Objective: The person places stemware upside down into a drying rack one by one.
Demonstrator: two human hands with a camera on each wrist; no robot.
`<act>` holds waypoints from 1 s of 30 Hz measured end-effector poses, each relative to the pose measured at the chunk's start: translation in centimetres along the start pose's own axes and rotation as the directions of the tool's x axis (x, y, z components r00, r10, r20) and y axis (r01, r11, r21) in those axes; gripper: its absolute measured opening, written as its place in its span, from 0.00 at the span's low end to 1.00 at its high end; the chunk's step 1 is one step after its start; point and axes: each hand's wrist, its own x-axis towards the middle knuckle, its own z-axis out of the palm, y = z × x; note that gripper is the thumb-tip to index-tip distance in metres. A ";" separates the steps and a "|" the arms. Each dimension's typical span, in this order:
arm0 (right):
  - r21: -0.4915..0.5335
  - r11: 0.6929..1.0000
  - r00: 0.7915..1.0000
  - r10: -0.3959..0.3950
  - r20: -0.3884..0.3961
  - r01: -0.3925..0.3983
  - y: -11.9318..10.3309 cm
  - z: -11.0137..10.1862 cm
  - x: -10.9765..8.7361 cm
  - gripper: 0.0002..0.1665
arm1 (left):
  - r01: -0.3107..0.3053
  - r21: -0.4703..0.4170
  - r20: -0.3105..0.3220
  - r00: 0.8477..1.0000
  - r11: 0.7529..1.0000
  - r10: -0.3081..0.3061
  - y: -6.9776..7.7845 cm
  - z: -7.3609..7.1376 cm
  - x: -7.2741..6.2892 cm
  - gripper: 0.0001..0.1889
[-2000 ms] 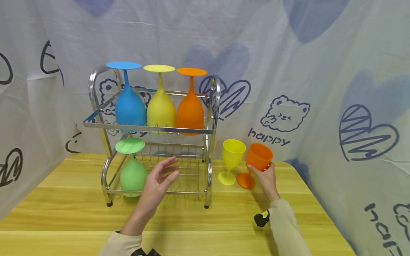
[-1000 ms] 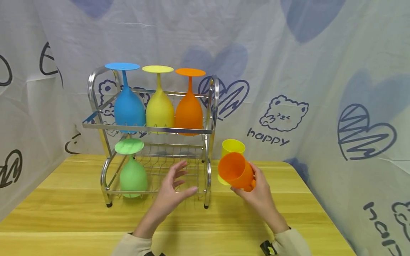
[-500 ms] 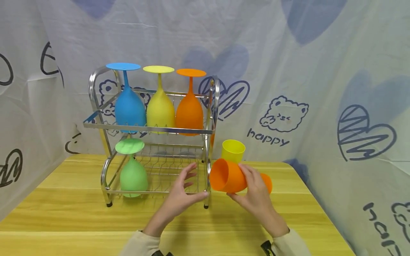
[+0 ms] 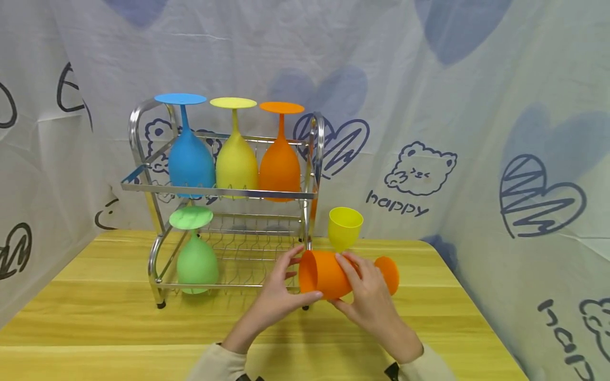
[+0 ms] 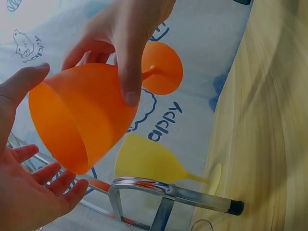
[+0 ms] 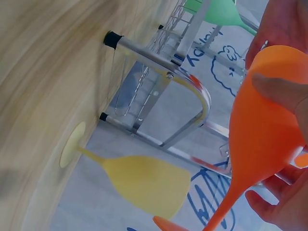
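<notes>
My right hand (image 4: 367, 296) grips an orange plastic goblet (image 4: 329, 275) round its bowl. The goblet lies tilted on its side in the air, mouth towards the left and round foot out to the right. My left hand (image 4: 281, 296) is spread at the goblet's mouth. In the left wrist view its thumb and fingers (image 5: 57, 185) stand on either side of the rim; firm contact cannot be made out. Behind them a yellow goblet (image 4: 345, 227) stands upright on the table, its lower part hidden in the head view.
A two-tier metal rack (image 4: 224, 189) stands left of centre. Upside down on its top tier are a blue goblet (image 4: 190, 159), a yellow goblet (image 4: 235, 164) and an orange goblet (image 4: 279, 166). A green goblet (image 4: 197, 259) hangs inverted below. The wooden table (image 4: 119, 328) meets printed cloth walls.
My right hand has lifted the orange goblet from beside the yellow one, tipped it sideways and carried it left. My left hand has moved right, to the goblet's mouth.
</notes>
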 end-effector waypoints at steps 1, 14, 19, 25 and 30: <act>-0.005 1.000 1.000 -0.006 0.001 0.006 -0.1 0.0 0.0 0.58 | -0.005 0.003 0.000 1.000 1.000 0.005 0.0 0.0 0.0 0.43; -0.032 0.999 1.000 -0.022 0.008 0.022 -0.6 -0.3 0.1 0.59 | 0.033 -0.056 0.000 0.999 0.998 -0.033 -0.1 -0.2 0.1 0.39; -0.041 0.997 0.996 -0.068 -0.058 0.066 -0.7 -0.5 0.2 0.53 | 0.074 -0.160 -0.012 0.997 0.984 -0.077 -0.1 -0.6 0.2 0.37; 0.031 0.996 0.962 -0.069 -0.265 0.081 -1.1 -0.3 -0.1 0.30 | 0.088 -0.295 -0.061 0.992 0.952 -0.110 -0.3 -0.9 0.1 0.34; 0.157 0.987 0.908 0.034 -0.418 0.036 -1.8 0.3 -0.5 0.28 | 0.088 -0.375 -0.065 0.990 0.923 -0.121 -0.5 -1.3 0.2 0.35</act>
